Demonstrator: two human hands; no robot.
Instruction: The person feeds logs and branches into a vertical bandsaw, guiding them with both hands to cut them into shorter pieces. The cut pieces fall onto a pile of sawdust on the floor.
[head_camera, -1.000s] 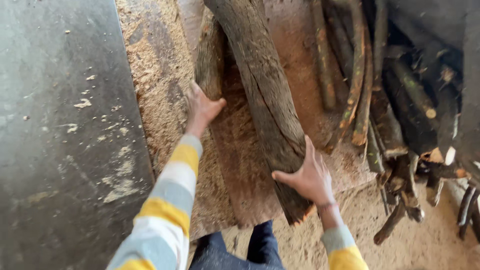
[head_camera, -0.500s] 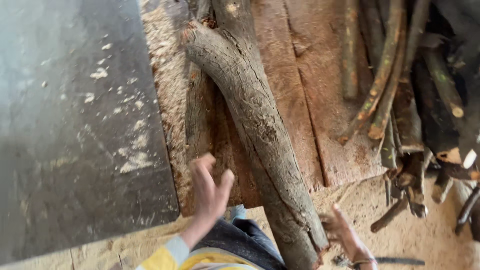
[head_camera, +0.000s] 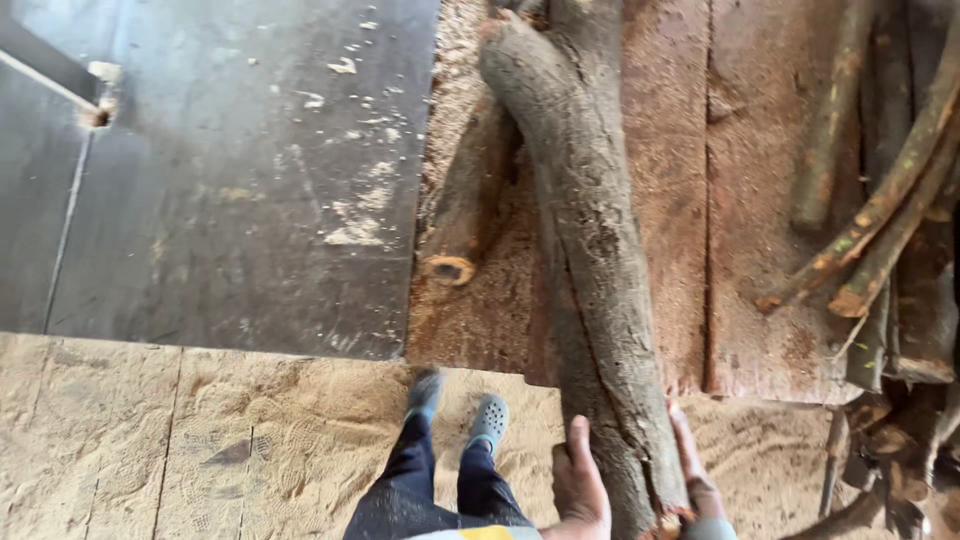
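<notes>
Head view: log (head_camera: 590, 250) end between both hands' fingers (head_camera: 577, 450).

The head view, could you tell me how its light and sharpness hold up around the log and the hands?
Head view: soft, even daylight, no hard shadows; faint sheen on the dark metal table; the log bark is fairly sharp; left hand and right hand, cut by the bottom edge, look slightly soft.

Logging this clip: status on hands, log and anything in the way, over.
Left hand and right hand clasp the big log at its near end. Log lies on the wooden bench. Smaller log alongside, touching.
</notes>
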